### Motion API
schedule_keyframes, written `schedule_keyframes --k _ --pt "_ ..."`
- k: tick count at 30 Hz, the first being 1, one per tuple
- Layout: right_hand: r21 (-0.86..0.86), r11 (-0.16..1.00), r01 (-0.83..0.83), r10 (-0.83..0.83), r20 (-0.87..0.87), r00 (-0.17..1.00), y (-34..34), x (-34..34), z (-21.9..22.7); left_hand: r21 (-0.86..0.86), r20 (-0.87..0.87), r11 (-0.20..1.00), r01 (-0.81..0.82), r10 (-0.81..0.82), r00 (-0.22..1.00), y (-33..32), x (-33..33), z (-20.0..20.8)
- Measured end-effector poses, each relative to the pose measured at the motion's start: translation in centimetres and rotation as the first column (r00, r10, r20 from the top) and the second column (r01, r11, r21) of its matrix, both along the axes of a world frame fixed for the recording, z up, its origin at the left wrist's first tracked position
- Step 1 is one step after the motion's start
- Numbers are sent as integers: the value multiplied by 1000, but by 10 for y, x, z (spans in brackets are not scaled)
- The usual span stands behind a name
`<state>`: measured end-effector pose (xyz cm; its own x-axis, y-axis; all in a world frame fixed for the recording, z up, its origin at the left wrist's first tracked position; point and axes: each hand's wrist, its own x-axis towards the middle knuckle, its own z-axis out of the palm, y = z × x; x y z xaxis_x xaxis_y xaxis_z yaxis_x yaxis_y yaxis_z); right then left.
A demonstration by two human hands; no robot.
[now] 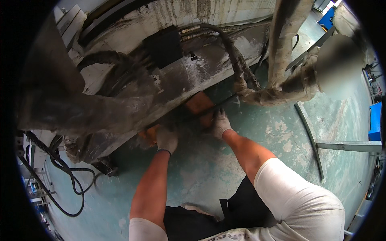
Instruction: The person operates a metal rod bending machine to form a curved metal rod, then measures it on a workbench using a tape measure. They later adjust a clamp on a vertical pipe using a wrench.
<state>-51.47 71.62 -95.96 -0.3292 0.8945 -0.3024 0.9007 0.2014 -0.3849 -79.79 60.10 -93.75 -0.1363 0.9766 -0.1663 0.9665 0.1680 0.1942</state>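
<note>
Both my hands wear pale work gloves and reach low under the edge of a large, dirty machine. My right hand (220,123) is closed at the right edge of a flat, reddish-brown block (200,105), which lies partly beneath the machine's beam (209,76). My left hand (167,138) is beside a bright orange piece (150,135) close to the floor; its fingers are lost in shadow. Whether the orange piece and the block belong together cannot be made out. A dark hose or cable (215,108) crosses over the block.
Wrapped, soiled pipes (277,92) stand at right. Black hoses (82,188) loop on the left floor. A metal T-shaped frame (345,146) is on the worn green floor (281,136). A black box (163,46) is fixed to the machine. A blurred patch hides something at upper right.
</note>
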Motion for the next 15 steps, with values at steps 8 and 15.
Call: schedule_keyframes --k 8,15 --pt "76 996 40 -38 -28 999 -5 -5 -21 7 92 992 -123 122 988 -65 -24 38" --pt "1 997 75 -75 -16 997 -19 -29 7 -20 -100 963 -271 267 958 -88 -74 10"
